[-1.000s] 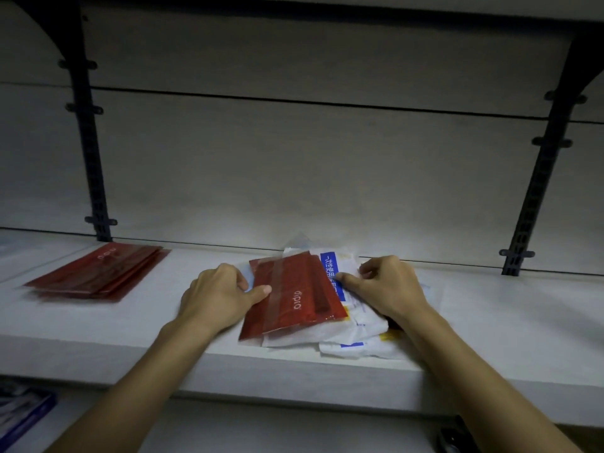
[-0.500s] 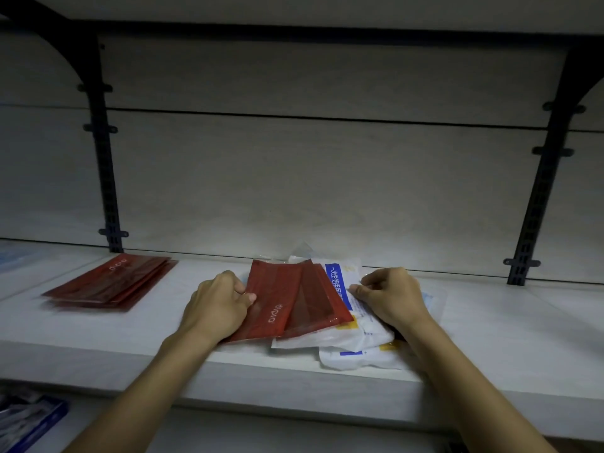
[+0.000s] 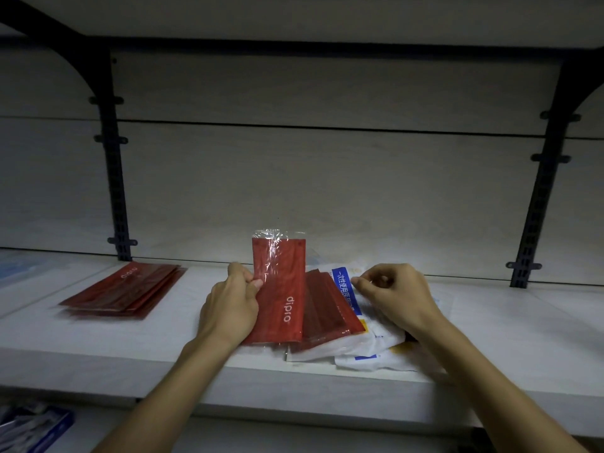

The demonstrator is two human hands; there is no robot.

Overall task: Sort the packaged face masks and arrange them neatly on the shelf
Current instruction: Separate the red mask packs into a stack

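My left hand (image 3: 230, 307) pinches the left edge of a red mask packet (image 3: 281, 289) marked "dipro" and holds it tilted up on end above the mixed pile. Under it lies another red packet (image 3: 327, 315) on top of white packets with blue labels (image 3: 366, 338). My right hand (image 3: 397, 297) rests on the white packets with fingers curled, thumb and forefinger tips together at the blue label; whether they pinch the wrapper is unclear. A neat stack of red packets (image 3: 125, 291) lies on the white shelf (image 3: 98, 348) to the left.
Black slotted brackets stand at the back left (image 3: 114, 191) and back right (image 3: 539, 197). An upper shelf (image 3: 327, 18) hangs overhead. A blue box (image 3: 36, 426) sits on the lower level at bottom left. Something pale blue (image 3: 16, 266) lies at the far left.
My left hand has lifted the top red packet from flat on the pile to nearly upright. My right hand stayed on the white packets, shifting slightly.
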